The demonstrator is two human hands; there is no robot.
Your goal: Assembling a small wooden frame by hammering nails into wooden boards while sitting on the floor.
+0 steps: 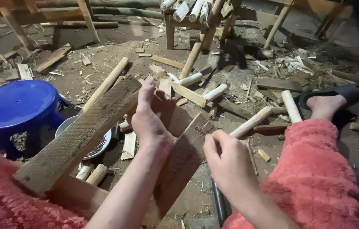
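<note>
While the right hand (226,159) is clamping its grip on the upper end of the short dark plank (183,163), which is leaning beside the bare foot (149,123) on the floor, the left hand is not showing, and bracing firmly with that foot is probably helping most.

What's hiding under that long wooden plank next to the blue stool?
Under the long plank a round metal bowl peeks out, with short wood pieces on the ground beside it. The plank covers the bowl's left part, so what is inside there cannot be seen.
</note>
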